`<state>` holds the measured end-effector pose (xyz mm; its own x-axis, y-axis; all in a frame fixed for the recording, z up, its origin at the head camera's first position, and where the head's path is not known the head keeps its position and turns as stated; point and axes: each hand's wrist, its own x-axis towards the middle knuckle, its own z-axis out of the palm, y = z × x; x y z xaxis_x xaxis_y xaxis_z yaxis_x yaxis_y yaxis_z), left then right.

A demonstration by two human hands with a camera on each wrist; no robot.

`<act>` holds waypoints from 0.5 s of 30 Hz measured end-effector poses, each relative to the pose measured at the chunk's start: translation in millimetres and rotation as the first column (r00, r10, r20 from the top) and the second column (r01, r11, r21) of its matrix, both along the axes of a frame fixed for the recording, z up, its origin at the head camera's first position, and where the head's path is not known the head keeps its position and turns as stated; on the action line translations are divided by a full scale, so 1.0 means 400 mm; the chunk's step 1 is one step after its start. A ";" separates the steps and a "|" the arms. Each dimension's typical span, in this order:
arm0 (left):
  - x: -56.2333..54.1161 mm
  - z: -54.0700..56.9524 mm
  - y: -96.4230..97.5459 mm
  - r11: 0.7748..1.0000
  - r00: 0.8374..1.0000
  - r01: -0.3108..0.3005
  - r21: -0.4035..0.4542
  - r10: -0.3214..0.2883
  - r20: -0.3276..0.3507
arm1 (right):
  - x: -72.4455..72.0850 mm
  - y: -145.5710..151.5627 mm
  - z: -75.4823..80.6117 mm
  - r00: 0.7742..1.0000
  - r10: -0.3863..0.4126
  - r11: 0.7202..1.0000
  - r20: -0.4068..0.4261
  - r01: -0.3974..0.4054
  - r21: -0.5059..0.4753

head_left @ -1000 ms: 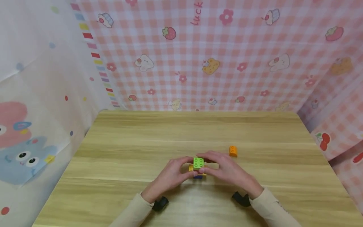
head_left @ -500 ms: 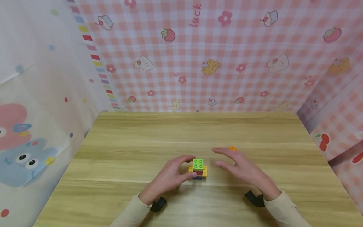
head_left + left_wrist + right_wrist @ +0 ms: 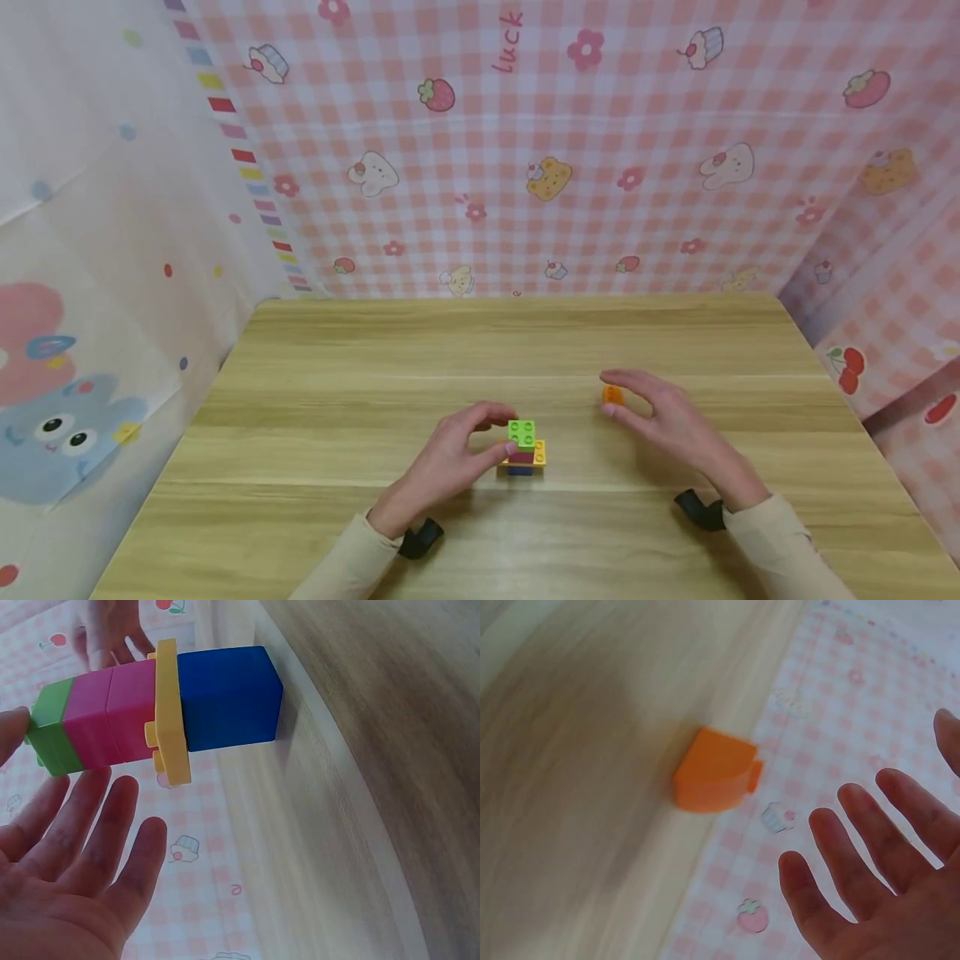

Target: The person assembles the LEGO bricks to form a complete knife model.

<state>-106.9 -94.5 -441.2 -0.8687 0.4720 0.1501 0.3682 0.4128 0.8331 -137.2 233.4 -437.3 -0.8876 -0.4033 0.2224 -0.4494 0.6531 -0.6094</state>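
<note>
A stack of toy building bricks stands upright on the wooden table [image 3: 375, 358]: a blue brick [image 3: 231, 699] at the bottom, a yellow plate [image 3: 172, 712], magenta bricks [image 3: 112, 712] and a green brick [image 3: 521, 432] on top. My left hand [image 3: 453, 454] holds the stack near its top, thumb on the green brick's near side and index finger behind it. The other left fingers lie loosely beside the stack. To the right is an orange brick [image 3: 714, 772] with a curved side. My right hand [image 3: 675, 421] surrounds it with spread thumb and fingers, not gripping it.
Black wrist mounts [image 3: 422, 539] sit under both forearms. A pink checked cloth [image 3: 480, 125] hangs behind the table's far edge. A white printed cloth [image 3: 112, 250] hangs along the left side.
My right hand has left the stack and moved right to the orange brick. My left hand stays at the stack, its thumb now higher, on the green brick.
</note>
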 end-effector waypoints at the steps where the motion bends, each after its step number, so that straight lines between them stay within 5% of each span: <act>1: 0.000 -0.001 0.000 1.000 1.000 0.001 0.002 -0.001 0.001 | -0.005 0.005 -0.003 1.000 -0.006 1.000 0.008 0.006 0.008; 15: 0.000 -0.015 0.003 0.998 1.000 0.013 0.069 -0.014 0.010 | -0.065 0.040 -0.037 0.985 0.011 0.991 0.174 -0.033 0.128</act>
